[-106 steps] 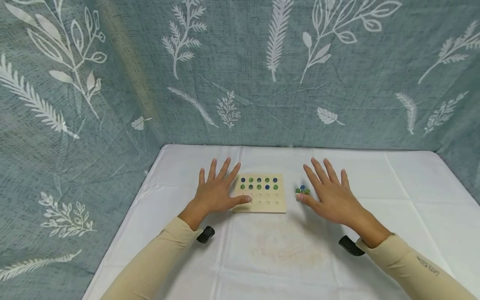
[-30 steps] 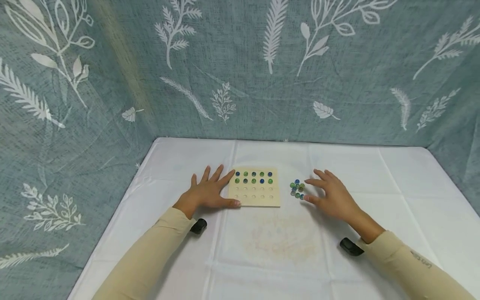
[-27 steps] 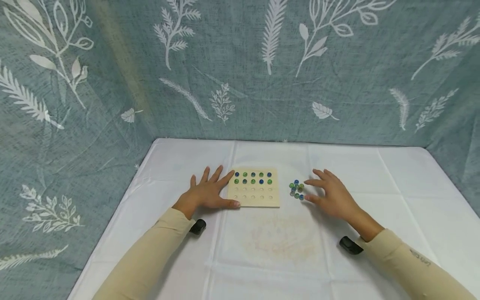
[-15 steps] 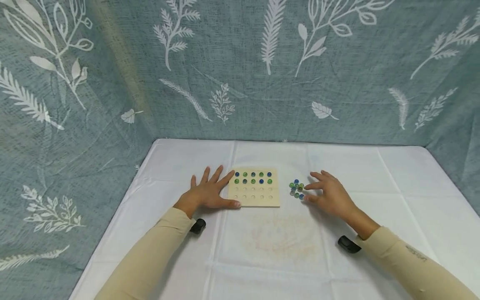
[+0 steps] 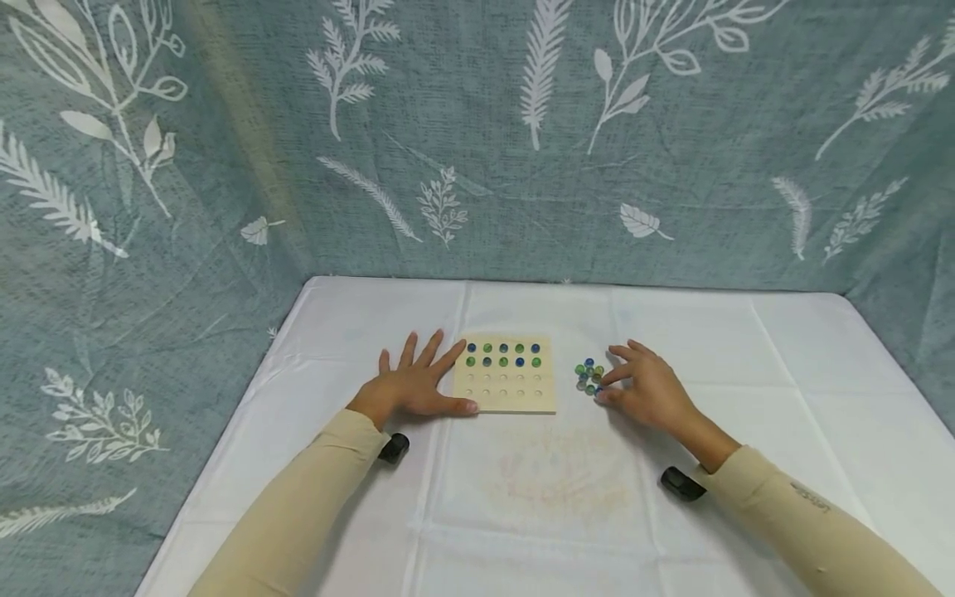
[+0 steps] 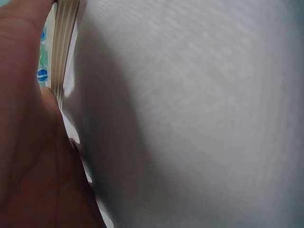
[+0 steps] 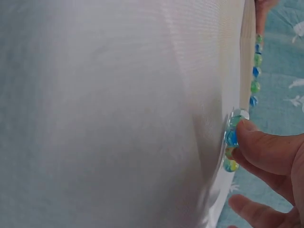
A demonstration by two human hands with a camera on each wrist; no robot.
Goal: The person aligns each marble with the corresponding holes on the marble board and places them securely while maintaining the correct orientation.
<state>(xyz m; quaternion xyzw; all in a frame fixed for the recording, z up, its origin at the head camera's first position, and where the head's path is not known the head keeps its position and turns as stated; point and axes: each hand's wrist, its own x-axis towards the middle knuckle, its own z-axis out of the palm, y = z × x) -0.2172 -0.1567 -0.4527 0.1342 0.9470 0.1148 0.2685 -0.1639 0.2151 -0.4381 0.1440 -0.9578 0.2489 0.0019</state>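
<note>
- Head: the table point(image 5: 709, 348) wears a creased white cloth with a faint reddish stain point(image 5: 552, 473) near the middle; a teal curtain point(image 5: 462, 116) printed with white leaves surrounds it behind and at the sides.
- The hands are well apart. The left hand point(image 5: 414, 390) lies flat with fingers spread, its index finger and thumb on the left side of the wooden board point(image 5: 511, 404). The right hand point(image 5: 649, 390) reaches in from the right, thumb and index finger bent towards each other at the loose marbles point(image 5: 589, 371); I cannot tell whether they pinch one.
- The board's two far rows carry seated marbles point(image 5: 503, 361), five to a row; the two near rows show hollows. The loose heap sits just right of the board, partly covered by the right fingertips. Beige sleeves point(image 5: 313, 497) and black wrist devices point(image 5: 681, 483) show below the hands.
- Left wrist: shadowed white cloth fills most of the view; the hand crosses the board's striped edge, hiding much of it, with blue and green marbles beyond.
- Right wrist: pale cloth again, teal curtain at the right; the thumb overlaps a blue marble point(image 7: 232, 138), the board appearing as a narrow strip behind.
</note>
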